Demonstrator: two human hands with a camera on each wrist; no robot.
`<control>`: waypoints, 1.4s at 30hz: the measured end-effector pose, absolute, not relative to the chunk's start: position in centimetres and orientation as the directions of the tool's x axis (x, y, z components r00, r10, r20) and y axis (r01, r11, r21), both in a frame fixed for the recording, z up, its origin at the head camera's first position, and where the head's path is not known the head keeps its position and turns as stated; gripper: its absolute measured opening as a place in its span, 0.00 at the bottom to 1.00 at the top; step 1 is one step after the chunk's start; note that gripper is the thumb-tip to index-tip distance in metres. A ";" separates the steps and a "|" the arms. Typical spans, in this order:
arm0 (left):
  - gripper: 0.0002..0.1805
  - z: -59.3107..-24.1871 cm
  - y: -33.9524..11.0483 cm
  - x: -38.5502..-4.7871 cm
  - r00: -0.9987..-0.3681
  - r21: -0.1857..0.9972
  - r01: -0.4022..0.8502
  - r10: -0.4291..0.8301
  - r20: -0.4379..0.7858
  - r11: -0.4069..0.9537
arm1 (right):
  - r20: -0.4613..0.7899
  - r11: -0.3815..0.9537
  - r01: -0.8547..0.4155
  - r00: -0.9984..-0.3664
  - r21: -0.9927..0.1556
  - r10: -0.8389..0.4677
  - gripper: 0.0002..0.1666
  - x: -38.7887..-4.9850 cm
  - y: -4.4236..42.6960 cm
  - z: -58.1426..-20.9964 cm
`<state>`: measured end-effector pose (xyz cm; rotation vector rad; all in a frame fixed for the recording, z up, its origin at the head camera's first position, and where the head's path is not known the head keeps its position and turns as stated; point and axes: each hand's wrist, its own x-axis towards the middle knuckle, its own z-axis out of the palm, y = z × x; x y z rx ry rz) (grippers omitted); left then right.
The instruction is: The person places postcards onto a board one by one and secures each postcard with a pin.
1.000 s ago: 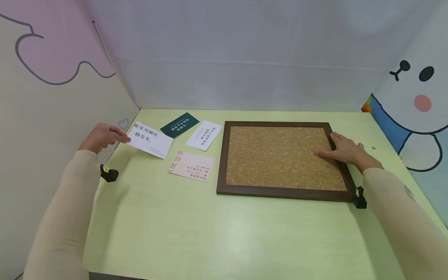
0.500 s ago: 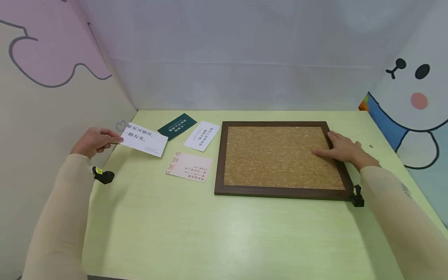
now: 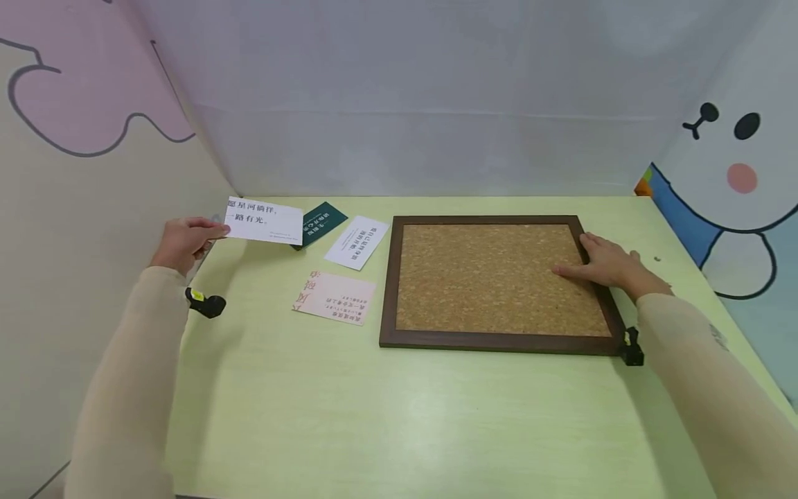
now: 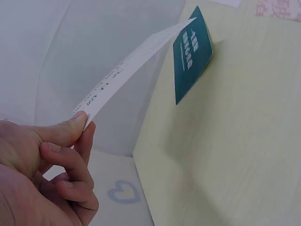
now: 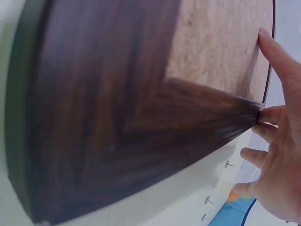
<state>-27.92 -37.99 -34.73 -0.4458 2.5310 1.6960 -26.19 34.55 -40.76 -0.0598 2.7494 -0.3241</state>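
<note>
At the table's left edge my left hand (image 3: 182,244) pinches a white card (image 3: 264,220) with black printed characters between thumb and index finger. The card is raised and covers part of a dark green card (image 3: 323,223) lying on the table. In the left wrist view the white card (image 4: 136,63) bends slightly. My right hand (image 3: 614,265) rests on the right side of a corkboard (image 3: 492,277) in a dark brown frame. Its thumb lies on the cork; the index finger touches the frame's outer edge, the other fingers spread beside it in the right wrist view.
Another white card (image 3: 357,242) and a pink card (image 3: 334,296) with red writing lie left of the corkboard. Pins, such as one pin (image 5: 229,165), stand past the frame's right side. Walls border the table (image 3: 411,416) behind and at both sides.
My left hand first drew back slightly left, then moved right and up with the white card, which now tilts more upright and overlaps the green card. The right hand stays on the corkboard.
</note>
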 end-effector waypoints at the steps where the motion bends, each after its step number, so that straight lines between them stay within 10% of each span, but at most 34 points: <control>1: 0.06 -34.7 -37.5 -28.1 -0.956 0.902 -0.269 -0.209 -0.207 0.338 | -0.359 0.973 0.004 -0.930 -0.231 -0.081 0.71 -26.2 34.5 -40.7; 42: 0.15 -37.2 -14.6 -32.1 -0.947 0.899 -0.301 0.015 -0.322 0.319 | -0.413 0.977 0.049 -0.910 -0.209 -0.043 0.70 -26.3 33.0 -39.9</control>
